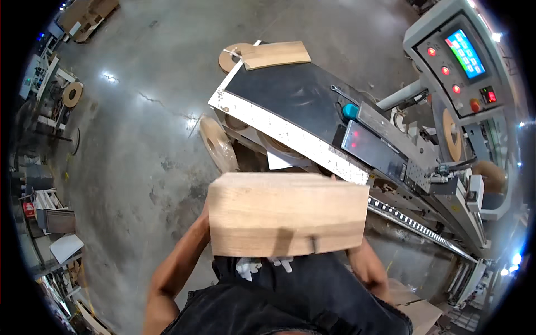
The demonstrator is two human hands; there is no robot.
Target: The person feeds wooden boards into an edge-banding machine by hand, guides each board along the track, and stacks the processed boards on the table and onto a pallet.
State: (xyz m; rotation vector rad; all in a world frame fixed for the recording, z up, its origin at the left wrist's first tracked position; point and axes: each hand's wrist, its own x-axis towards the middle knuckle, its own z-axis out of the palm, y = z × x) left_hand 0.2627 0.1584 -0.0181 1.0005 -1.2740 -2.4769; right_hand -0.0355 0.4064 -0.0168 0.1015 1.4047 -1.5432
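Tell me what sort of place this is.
Probably a woodworking workshop or factory floor, judging by the wooden board held up in front, the lit control panel, and the wide tan roll below the black worktop.

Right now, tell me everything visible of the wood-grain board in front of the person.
The wood-grain board is a rectangular, light-brown panel that looks like wood or laminate. A paler, blurred strip runs along its far edge; the near part is darker, with two dark patches, perhaps shadows. It is held broad face toward the camera, long side crosswise, between the left forearm and right forearm; the grip is mostly hidden. Whether it touches the dark clothing is unclear.
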